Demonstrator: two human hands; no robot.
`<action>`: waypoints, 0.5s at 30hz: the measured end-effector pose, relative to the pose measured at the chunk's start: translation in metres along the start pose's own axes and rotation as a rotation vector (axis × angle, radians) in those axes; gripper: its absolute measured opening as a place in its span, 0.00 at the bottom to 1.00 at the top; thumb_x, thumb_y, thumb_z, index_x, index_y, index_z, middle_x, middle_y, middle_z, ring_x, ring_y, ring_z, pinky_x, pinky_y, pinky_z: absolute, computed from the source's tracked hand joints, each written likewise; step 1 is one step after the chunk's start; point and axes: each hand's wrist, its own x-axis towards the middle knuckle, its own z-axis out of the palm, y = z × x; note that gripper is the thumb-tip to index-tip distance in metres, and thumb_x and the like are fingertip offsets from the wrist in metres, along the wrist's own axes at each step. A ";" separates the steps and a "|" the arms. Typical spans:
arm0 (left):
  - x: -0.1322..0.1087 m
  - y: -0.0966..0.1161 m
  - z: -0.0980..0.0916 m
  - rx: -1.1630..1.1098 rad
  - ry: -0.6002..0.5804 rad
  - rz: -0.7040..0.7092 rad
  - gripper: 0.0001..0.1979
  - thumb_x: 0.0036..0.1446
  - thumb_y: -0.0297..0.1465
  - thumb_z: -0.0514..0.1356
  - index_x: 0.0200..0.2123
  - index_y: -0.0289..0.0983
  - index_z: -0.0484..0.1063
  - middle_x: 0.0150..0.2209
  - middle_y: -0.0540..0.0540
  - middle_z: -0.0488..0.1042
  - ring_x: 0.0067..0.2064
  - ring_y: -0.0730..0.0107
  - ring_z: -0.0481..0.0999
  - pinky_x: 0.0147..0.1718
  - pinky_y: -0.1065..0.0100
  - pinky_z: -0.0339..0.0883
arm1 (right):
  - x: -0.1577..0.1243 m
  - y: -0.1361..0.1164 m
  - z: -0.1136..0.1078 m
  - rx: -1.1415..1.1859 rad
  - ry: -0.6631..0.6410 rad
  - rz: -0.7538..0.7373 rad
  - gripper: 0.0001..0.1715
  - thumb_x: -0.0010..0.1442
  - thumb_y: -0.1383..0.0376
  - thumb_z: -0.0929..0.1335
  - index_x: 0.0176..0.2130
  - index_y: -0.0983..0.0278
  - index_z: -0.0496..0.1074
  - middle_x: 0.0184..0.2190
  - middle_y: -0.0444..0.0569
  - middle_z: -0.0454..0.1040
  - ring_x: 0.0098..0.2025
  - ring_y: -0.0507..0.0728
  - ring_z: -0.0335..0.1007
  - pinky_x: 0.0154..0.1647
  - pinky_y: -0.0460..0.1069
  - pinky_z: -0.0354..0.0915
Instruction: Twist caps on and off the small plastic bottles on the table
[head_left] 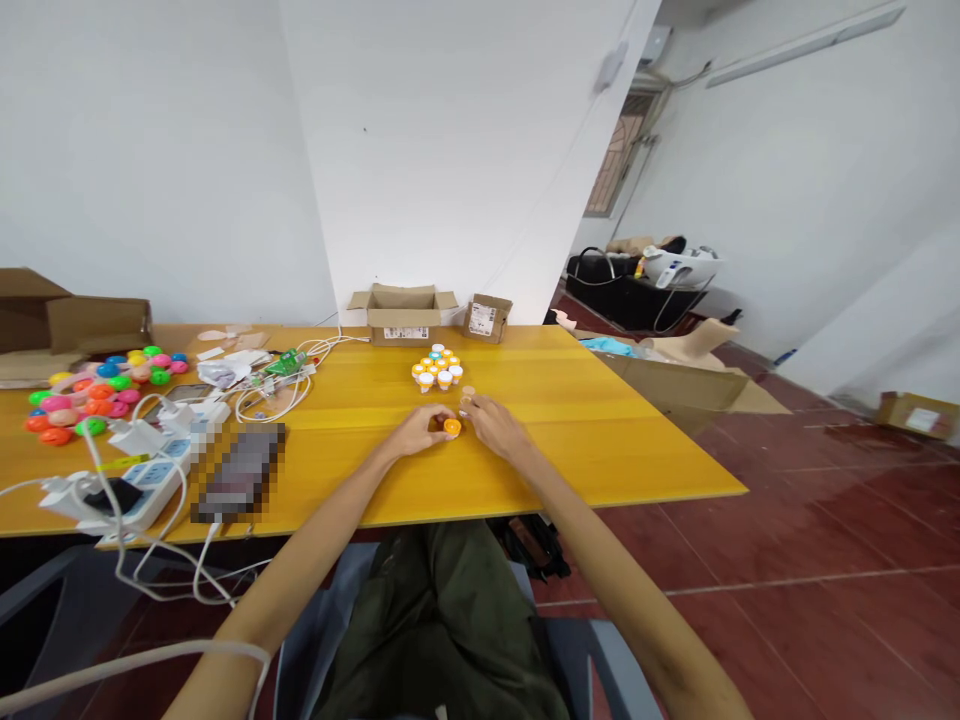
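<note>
Near the middle of the yellow table (555, 455), my left hand (421, 430) has its thumb and fingers closed on a small orange-topped piece (451, 427). Just right of it, my right hand (491, 424) is closed around a small pale, translucent piece (467, 397), partly hidden by the fingers. Beyond both hands stands a tight cluster of small white pieces (444, 380), several with orange tops and some with blue or white ones.
Two cardboard boxes (405, 332) (487, 318) stand at the wall. On the left lie colourful plastic balls (99, 392), tangled white cables (274, 412), a power strip (154, 478) and a blurred-out phone (241, 474). Right of the table is a large open carton (667, 385).
</note>
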 end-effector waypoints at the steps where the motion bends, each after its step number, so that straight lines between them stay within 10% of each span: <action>1: 0.000 0.001 0.000 -0.003 0.000 0.001 0.10 0.47 0.26 0.64 0.37 0.36 0.76 0.36 0.47 0.78 0.39 0.66 0.74 0.44 0.64 0.68 | 0.000 0.000 -0.001 0.048 0.006 0.029 0.12 0.61 0.71 0.64 0.39 0.59 0.75 0.41 0.54 0.77 0.44 0.60 0.73 0.48 0.53 0.68; 8: -0.001 0.006 -0.001 -0.051 -0.006 -0.010 0.09 0.46 0.24 0.64 0.35 0.35 0.76 0.35 0.47 0.78 0.38 0.67 0.74 0.43 0.65 0.67 | -0.004 -0.006 -0.007 0.656 0.043 0.229 0.13 0.58 0.65 0.65 0.44 0.63 0.72 0.34 0.48 0.78 0.35 0.55 0.75 0.39 0.51 0.71; 15: -0.001 0.007 0.000 -0.088 -0.008 -0.028 0.07 0.47 0.25 0.64 0.33 0.35 0.75 0.32 0.49 0.76 0.35 0.69 0.72 0.40 0.67 0.67 | -0.002 -0.022 -0.008 0.720 0.047 0.172 0.12 0.55 0.65 0.66 0.40 0.62 0.75 0.34 0.47 0.78 0.36 0.56 0.74 0.41 0.51 0.70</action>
